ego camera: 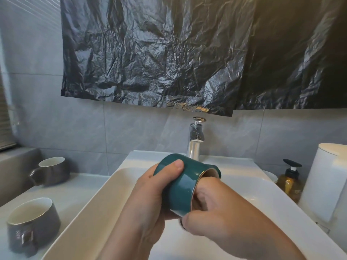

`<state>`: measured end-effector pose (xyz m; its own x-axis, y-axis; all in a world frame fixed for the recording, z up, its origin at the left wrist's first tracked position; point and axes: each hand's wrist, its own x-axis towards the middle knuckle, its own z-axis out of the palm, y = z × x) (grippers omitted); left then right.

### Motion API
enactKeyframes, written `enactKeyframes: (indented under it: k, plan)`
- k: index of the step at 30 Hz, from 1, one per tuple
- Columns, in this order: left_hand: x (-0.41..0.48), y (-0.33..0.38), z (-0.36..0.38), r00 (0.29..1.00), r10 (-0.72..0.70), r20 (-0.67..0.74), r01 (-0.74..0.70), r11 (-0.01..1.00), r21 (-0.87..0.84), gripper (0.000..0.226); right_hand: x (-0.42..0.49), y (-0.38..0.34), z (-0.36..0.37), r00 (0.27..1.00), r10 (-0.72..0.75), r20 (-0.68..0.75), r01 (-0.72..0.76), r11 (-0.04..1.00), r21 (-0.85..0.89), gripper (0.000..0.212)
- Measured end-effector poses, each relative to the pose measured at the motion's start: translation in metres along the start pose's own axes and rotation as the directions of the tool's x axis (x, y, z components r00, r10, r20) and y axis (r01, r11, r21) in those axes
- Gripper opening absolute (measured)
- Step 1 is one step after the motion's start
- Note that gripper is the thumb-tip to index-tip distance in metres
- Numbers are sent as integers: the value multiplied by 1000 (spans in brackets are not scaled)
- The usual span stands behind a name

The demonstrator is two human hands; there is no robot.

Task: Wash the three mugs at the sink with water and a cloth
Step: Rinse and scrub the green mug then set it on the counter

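A teal mug lies on its side above the white sink, mouth turned to the right. My left hand grips its body, thumb on top. My right hand has its fingers inside the mug's mouth, and the thumb presses the rim from outside. No cloth shows; what the fingers hold inside is hidden. Two grey mugs stand upright on the counter at the left: one near, one farther back. No water runs from the chrome tap.
A black plastic sheet hangs on the wall above the tap. At the right stand an amber soap pump bottle, a white bowl behind the sink rim and a tall white container. A grey tiled ledge lies far left.
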<state>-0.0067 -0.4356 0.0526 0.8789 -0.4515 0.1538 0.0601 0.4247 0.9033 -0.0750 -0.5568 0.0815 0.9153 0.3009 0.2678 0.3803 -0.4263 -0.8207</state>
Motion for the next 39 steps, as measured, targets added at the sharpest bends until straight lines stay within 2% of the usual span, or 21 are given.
enactKeyframes:
  k: [2, 4, 6, 7, 9, 11, 14, 15, 17, 18, 20, 22, 24, 28, 30, 33, 35, 37, 39]
  plan:
    - [1, 1, 0, 995, 91, -40, -92, 995, -41, 48, 5, 1, 2, 996, -83, 21, 70, 931, 359, 57]
    - [1, 0, 0, 983, 171, -65, -174, 984, -48, 48, 9, 2, 0, 975, -207, 80, 82, 675, 733, 64]
    - [2, -2, -3, 973, 221, -73, -226, 972, -65, 53, 12, 4, -2, 963, -262, 62, 58, 428, 902, 68]
    - [3, -2, -5, 970, 236, -55, -239, 969, -62, 55, 12, 8, -3, 974, -226, 30, 58, 373, 926, 69]
    - [1, 1, -11, 969, 244, 25, -244, 970, 17, 55, 12, 18, -4, 986, -168, -17, 74, 341, 937, 75]
    - [0, 6, -19, 974, 201, 106, -216, 964, 156, 58, 12, 22, -3, 985, -173, -23, 89, 385, 919, 82]
    - [-4, 12, -24, 988, 79, 131, -104, 974, 202, 73, 8, 18, -8, 994, -106, 22, 55, 668, 742, 65]
    - [-5, 12, -22, 989, 36, 145, -62, 981, 182, 71, 5, 13, -9, 994, -89, 64, 23, 735, 677, 57]
    - [-7, 10, -17, 985, -47, 163, 25, 991, 132, 49, 3, 9, -10, 990, -32, 134, -53, 809, 585, 48]
    - [-7, 9, -15, 985, -76, 156, 59, 992, 110, 38, 3, 9, -9, 993, 8, 117, -73, 827, 557, 46]
    - [-6, 6, -14, 990, -54, 127, 44, 996, 82, 35, 2, 9, -6, 993, 18, 116, -81, 825, 560, 44]
    - [-3, 6, -13, 997, 33, 74, -37, 998, 51, 52, 6, 12, 0, 996, -35, 81, -29, 734, 679, 57]
    - [-2, 5, -12, 992, 122, 45, -123, 992, 27, 58, 10, 11, 4, 997, -70, 10, 31, 556, 831, 70]
    - [1, 0, -10, 972, 235, 2, -235, 972, 18, 59, 21, 15, 3, 997, -57, -54, 65, 227, 972, 67]
    - [2, 0, -11, 970, 244, -25, -243, 970, 22, 67, 25, 14, 4, 997, -67, -28, 39, 164, 986, 70]
    - [1, 2, -13, 965, 262, -26, -261, 965, 37, 75, 23, 16, 7, 997, -76, -12, 31, 254, 967, 63]
    - [2, 4, -14, 961, 274, -28, -273, 961, 45, 72, 16, 18, 9, 998, -34, -43, 53, 425, 904, 54]
    - [1, 5, -13, 963, 268, -24, -267, 963, 33, 68, 8, 20, 7, 999, 42, -35, 0, 641, 768, 58]
    - [0, 5, -13, 970, 242, -16, -242, 970, 30, 63, 1, 17, 5, 997, 73, -21, -57, 902, 427, 53]
